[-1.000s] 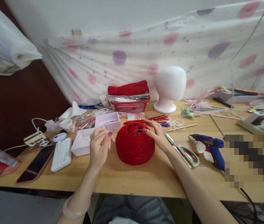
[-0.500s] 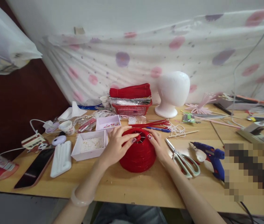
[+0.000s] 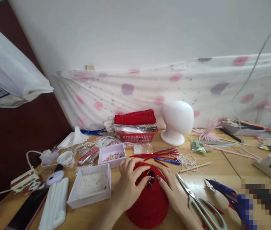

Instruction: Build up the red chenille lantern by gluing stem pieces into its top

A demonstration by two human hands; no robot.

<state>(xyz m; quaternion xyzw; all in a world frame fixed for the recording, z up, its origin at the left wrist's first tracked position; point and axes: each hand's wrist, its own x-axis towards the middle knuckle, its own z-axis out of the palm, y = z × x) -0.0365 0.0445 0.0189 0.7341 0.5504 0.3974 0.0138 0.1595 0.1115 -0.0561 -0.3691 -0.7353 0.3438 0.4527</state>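
Observation:
A red, dome-shaped piece point(image 3: 149, 204), which looks wound from fuzzy red stems, stands on the table in front of me. Its top has a round opening with short thin wire ends poking inward. My left hand point(image 3: 132, 183) wraps the upper left side, thumb tip at the opening's edge. On the other side my right hand point(image 3: 171, 188) holds the upper right, its thumb also by the rim. Some fingers are hidden behind the dome. Scissors point(image 3: 193, 195) with pale green handles lie right of my right hand. Red stems point(image 3: 159, 154) lie behind the dome.
White boxes of beads point(image 3: 89, 187) and gems point(image 3: 112, 155) stand left. A red basket point(image 3: 137, 136) and white foam head point(image 3: 177, 124) are at the back. A blue glue gun point(image 3: 228, 193) lies right; a phone point(image 3: 27, 209) is front left.
The view has tilted upward, so the table and everything on it sit lower in the picture. Both hands remain on the red dome, with small finger shifts around its opening.

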